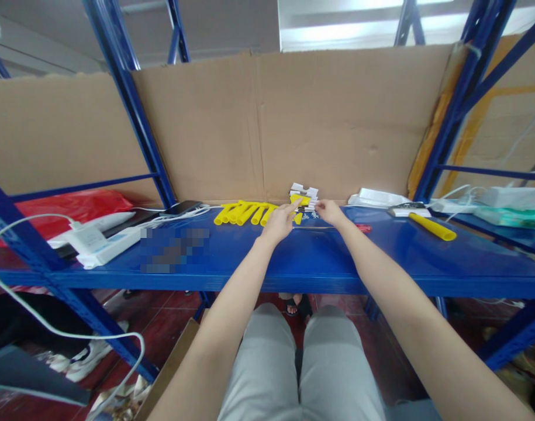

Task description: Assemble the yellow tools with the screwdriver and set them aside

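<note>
My left hand (279,224) reaches to the back of the blue table, its fingers curled around a yellow piece (300,200) that looks like part of a tube. A second bit of yellow (298,218) shows just below those fingertips. Beside them sits a small pile of white cards or flat boxes with dark markings (311,193). At the pile's right edge is my right hand (329,211), fingers drawn together; whatever they pinch is too small to make out. Several yellow tubes (245,213) lie in a row left of my left hand.
A tall cardboard sheet (293,123) backs the blue table (232,257). To the right lie a lone yellow tube (432,227), a white packet (376,197) and a red item (363,228). A white power strip (111,245) with cables stands left, near blue posts (135,105).
</note>
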Available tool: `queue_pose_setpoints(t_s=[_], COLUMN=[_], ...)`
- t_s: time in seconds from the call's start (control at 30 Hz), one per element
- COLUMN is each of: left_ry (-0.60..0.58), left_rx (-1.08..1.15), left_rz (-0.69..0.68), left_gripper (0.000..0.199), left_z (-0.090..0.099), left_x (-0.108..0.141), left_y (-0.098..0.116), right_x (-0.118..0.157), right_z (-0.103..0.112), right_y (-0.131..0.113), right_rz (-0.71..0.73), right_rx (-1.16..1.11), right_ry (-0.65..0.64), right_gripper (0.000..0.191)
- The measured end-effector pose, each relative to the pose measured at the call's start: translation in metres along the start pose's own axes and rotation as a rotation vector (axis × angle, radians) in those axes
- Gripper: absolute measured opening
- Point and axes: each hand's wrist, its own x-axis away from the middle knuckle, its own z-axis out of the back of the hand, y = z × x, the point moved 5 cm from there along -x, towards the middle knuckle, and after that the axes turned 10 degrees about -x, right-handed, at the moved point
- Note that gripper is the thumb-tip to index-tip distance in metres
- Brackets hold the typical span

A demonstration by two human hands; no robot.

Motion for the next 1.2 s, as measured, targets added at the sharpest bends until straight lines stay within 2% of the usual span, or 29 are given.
queue_pose_setpoints(t_s=[0.1, 0.2, 0.3, 0.43, 0.57, 0.73, 0.9, 1.2], left_ry=[0.119, 0.146, 0.087, -0.113, -0.263, -0.354, -0.373, -0.367], left_rx=[0.195, 0.453, 0.711, 0.956, 1.080, 1.057, 1.073, 1.121], left_rz=[0.151, 0.385, 0.568, 0.747, 0.799, 0.823, 0.843, 0.849], left_gripper=[0.055, 0.059, 0.065, 0.070, 0.070, 0.072, 0.069, 0.068], left_z=[0.009, 0.009, 0.002, -0.013, -0.024, -0.034, -0.037, -0.041], left_x=[-0.003, -0.003, 0.000, 0.006, 0.010, 0.014, 0.014, 0.015], left_y=[-0.007, -0.011, -0.011, -0.012, -0.014, -0.013, -0.012, -0.016], right_x=[0.003, 0.005, 0.006, 0.005, 0.003, 0.002, 0.005, 0.005], right_z=[0.004, 0.004, 0.001, -0.005, -0.010, -0.011, -0.011, -0.014], right_y=[0.009, 0.017, 0.019, 0.019, 0.020, 0.019, 0.011, 0.005], right_rz=[-0.021, -0.054, -0.042, -0.018, -0.004, -0.009, 0.021, 0.049], right_rx=[0.385, 0.504, 0.538, 0.563, 0.603, 0.611, 0.622, 0.595], right_ry=[-0.044, -0.122, -0.175, -0.219, -0.235, -0.245, -0.251, -0.235], right_gripper=[0.032, 0.040, 0.042, 0.043, 0.043, 0.040, 0.038, 0.024])
